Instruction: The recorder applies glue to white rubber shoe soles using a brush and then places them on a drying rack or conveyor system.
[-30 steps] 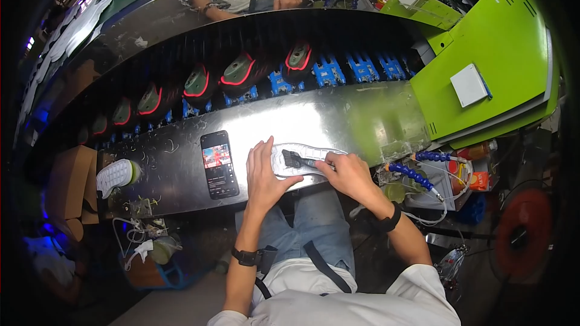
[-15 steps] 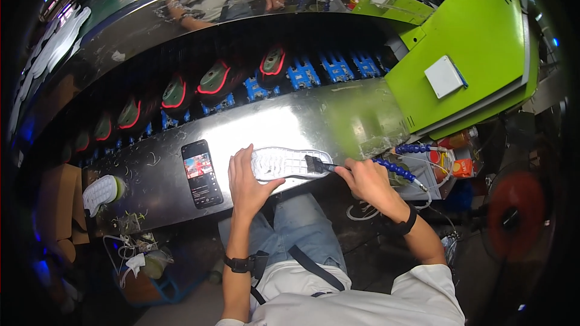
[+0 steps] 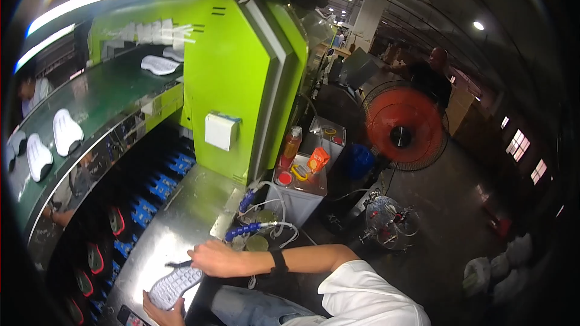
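Observation:
A white shoe sole (image 3: 171, 288) with a gridded inner face lies on the shiny metal worktop (image 3: 202, 190) at the lower left. My left hand (image 3: 162, 312) grips its near end, thumb on one side and fingers on the other. In my right hand (image 3: 219, 259) is a dark brush (image 3: 179, 264), held at the sole's far end; whether its bristles touch the sole I cannot tell. A phone (image 3: 130, 317) lies partly in view beside my left hand.
Left of the worktop runs a row of blue holders (image 3: 144, 212), some with red-edged shoe parts. A green machine cabinet (image 3: 226, 78) rises ahead. Blue jointed hoses (image 3: 243, 231) and a white container (image 3: 296, 200) stand right. Farther off are a red fan (image 3: 403, 124) and another person (image 3: 432, 78).
My view has swung right and upward, bringing the fan and the other person into sight. The brush has shifted from the sole's face toward its far edge. Both hands keep their holds.

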`<control>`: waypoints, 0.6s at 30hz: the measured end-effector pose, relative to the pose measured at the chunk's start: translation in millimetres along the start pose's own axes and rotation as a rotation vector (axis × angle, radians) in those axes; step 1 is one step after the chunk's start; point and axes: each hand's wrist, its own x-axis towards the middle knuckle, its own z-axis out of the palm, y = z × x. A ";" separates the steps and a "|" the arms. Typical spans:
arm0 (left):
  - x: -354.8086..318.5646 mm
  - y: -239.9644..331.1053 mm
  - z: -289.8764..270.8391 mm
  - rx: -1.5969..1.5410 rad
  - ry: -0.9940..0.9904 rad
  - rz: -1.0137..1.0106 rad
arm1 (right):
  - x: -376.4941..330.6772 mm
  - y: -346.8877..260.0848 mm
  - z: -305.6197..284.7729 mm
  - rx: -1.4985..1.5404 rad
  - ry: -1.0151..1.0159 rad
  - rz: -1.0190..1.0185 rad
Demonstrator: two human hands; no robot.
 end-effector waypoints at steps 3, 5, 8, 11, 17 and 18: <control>-2.6 -14.3 15.4 -0.052 0.005 0.011 | 2.0 0.5 19.0 0.024 -0.069 -0.067; -4.9 -9.0 16.3 -0.067 -0.002 -0.006 | -0.3 0.3 33.7 0.079 -0.035 -0.143; -4.6 -19.9 19.2 -0.056 -0.040 -0.032 | 2.1 -6.5 50.6 0.034 -0.027 -0.238; -12.1 -34.9 17.1 -0.029 -0.114 -0.125 | 13.8 -5.9 77.0 0.006 0.012 -0.368; -7.7 0.7 13.5 -0.304 -0.047 -0.236 | 14.0 4.6 72.6 -0.059 -0.125 -0.437; -8.7 -4.2 17.3 -0.278 -0.034 -0.187 | 12.9 3.2 68.6 -0.158 -0.193 -0.403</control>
